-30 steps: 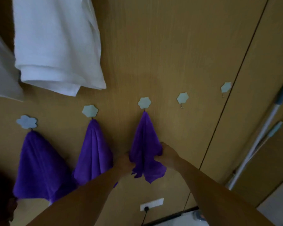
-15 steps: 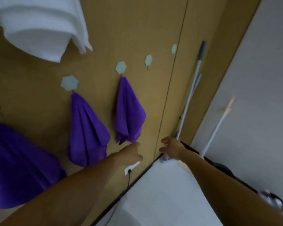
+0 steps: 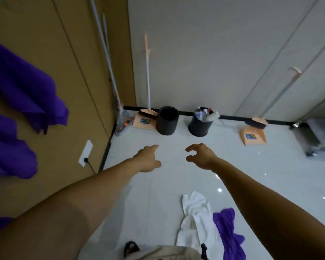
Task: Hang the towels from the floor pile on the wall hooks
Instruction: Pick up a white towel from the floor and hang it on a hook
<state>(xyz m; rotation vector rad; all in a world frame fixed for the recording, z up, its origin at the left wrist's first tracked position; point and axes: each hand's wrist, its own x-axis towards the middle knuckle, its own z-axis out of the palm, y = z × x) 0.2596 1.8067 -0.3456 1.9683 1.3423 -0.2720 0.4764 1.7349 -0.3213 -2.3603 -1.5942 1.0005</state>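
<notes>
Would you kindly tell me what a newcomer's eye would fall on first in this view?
The left hand and right hand reach out side by side at mid-frame, both empty, above the pale floor. Hanging towels, vivid purple, drape the brown wall at the left edge. Near the bottom, a white towel and a purple towel lie crumpled next to each other on the floor.

We see two arms, bare as far as the frame shows, ending in the left hand (image 3: 148, 158) and the right hand (image 3: 200, 155). Low in view is a beige garment (image 3: 163, 253) with a black loop (image 3: 131, 247) and a black clip (image 3: 204, 250).
</notes>
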